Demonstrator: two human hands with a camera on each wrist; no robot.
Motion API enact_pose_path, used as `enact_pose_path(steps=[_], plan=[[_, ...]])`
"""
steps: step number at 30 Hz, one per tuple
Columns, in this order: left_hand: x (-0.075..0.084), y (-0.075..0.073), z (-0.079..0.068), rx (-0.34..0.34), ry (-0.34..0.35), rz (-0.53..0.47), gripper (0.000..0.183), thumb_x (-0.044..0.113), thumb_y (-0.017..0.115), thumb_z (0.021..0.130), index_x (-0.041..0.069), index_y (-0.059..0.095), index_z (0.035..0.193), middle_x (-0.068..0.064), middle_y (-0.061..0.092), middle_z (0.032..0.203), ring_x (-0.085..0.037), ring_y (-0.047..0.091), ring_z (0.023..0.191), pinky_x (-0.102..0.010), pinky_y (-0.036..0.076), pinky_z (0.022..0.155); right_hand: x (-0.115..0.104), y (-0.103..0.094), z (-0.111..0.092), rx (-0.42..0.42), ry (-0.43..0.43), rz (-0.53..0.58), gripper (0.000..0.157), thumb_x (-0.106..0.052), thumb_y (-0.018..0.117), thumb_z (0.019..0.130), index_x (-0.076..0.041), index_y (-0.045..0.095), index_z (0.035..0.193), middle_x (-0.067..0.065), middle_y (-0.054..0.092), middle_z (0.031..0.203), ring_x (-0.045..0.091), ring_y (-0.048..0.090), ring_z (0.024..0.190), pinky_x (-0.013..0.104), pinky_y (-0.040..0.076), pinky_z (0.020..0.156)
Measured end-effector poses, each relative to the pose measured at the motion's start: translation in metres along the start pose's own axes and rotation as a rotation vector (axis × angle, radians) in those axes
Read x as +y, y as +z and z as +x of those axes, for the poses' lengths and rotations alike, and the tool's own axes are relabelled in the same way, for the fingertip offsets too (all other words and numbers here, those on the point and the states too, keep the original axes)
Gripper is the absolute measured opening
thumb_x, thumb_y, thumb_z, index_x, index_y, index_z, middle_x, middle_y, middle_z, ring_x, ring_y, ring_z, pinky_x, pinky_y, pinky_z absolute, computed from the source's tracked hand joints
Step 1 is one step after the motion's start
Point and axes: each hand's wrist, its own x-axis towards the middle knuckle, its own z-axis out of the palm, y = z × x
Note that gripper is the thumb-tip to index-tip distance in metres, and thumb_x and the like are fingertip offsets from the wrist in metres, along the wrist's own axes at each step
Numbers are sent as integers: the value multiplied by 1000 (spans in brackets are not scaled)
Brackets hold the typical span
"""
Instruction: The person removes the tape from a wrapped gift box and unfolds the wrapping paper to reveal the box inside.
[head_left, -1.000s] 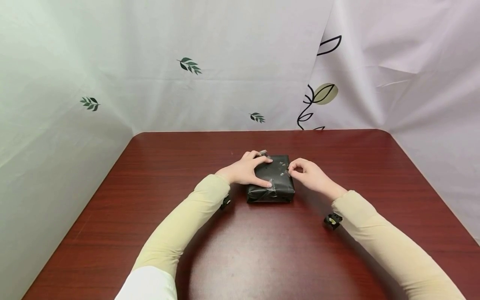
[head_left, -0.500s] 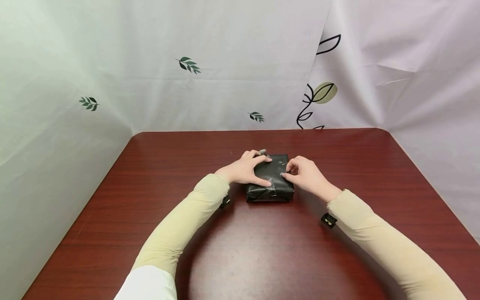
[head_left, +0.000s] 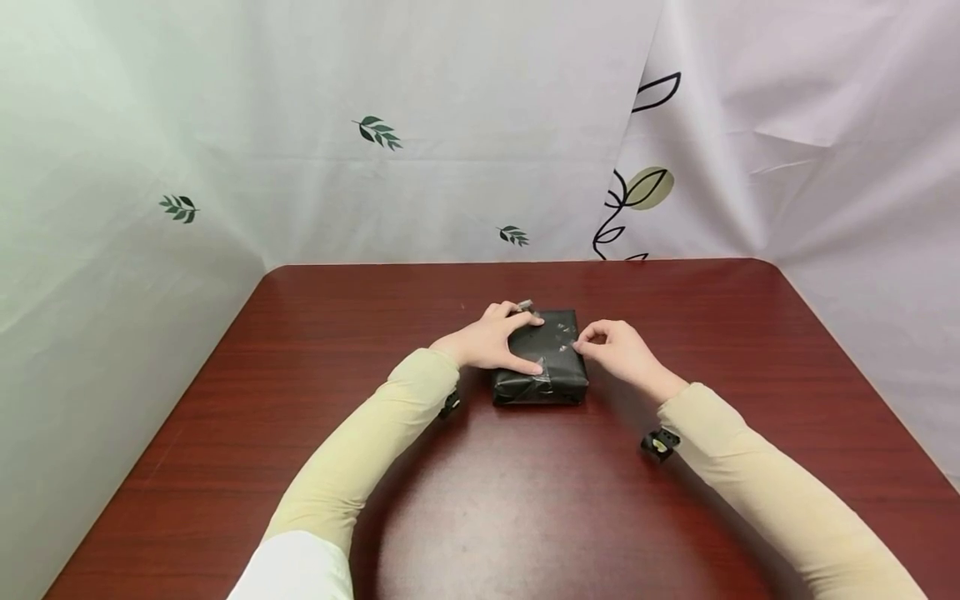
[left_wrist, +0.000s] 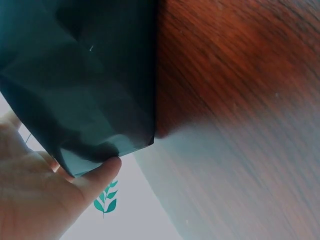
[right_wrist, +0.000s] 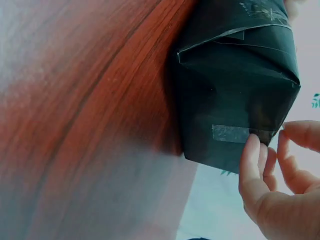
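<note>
A box wrapped in black paper (head_left: 551, 337) lies on the table, with shiny bits of clear tape on its top and near side. My left hand (head_left: 483, 340) holds it from the left, thumb and index finger spread over the top, other fingers at the far edge. In the left wrist view, a finger bends against a box corner. At the right edge, the thumb and index finger of my right hand (head_left: 618, 350) come together, apparently pinching a small tape end. The right wrist view has a tape strip (right_wrist: 229, 133) on the box's side, with a fingertip touching it.
The reddish-brown wooden table (head_left: 480, 500) extends around the box on all sides. White cloth (head_left: 450, 192) with leaf prints hangs behind and beside it. A small pale scrap (head_left: 527, 305), likely tape, sticks up by the box's far edge.
My right hand moved left over the box top, then drew back to the right edge with thumb and index finger together. The left hand and the box stay put.
</note>
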Motion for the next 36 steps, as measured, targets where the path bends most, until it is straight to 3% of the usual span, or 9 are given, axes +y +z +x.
enact_pose_path(steps=[4, 9, 13, 17, 36], plan=[[0, 1, 0, 1, -3, -1, 75, 58, 72, 75, 33, 43, 140, -5, 28, 146, -23, 21, 136, -41, 35, 105, 6, 1, 0, -42, 63, 150, 16, -12, 64, 87, 3, 67, 88, 7, 69, 84, 10, 63, 75, 28, 50, 73], [1, 0, 0, 9, 0, 0, 75, 57, 72, 75, 33, 44, 139, -4, 28, 145, -23, 22, 135, -41, 35, 105, 10, 1, 1, -66, 100, 350, 12, -5, 61, 88, 6, 64, 88, 7, 66, 91, -3, 60, 77, 28, 53, 81], [1, -1, 0, 11, 1, 1, 74, 57, 72, 75, 33, 44, 139, -5, 29, 144, -23, 23, 134, -41, 35, 105, 12, 0, 0, -79, 102, 489, 8, 0, 58, 88, 4, 64, 86, 4, 64, 88, -2, 62, 78, 23, 53, 80], [1, -1, 0, 4, -3, -5, 74, 56, 72, 75, 33, 44, 139, -5, 28, 145, -22, 22, 134, -41, 35, 105, 13, -4, -1, -113, 107, 608, 11, 3, 54, 90, 9, 63, 88, 2, 62, 88, 2, 63, 80, 25, 53, 83], [1, 0, -1, -4, -7, -9, 75, 57, 72, 75, 34, 42, 140, -5, 27, 145, -22, 20, 135, -40, 36, 104, 30, -7, -2, -217, 171, 880, 28, 7, 31, 94, -4, 52, 80, 5, 56, 84, 7, 64, 82, 25, 54, 80]])
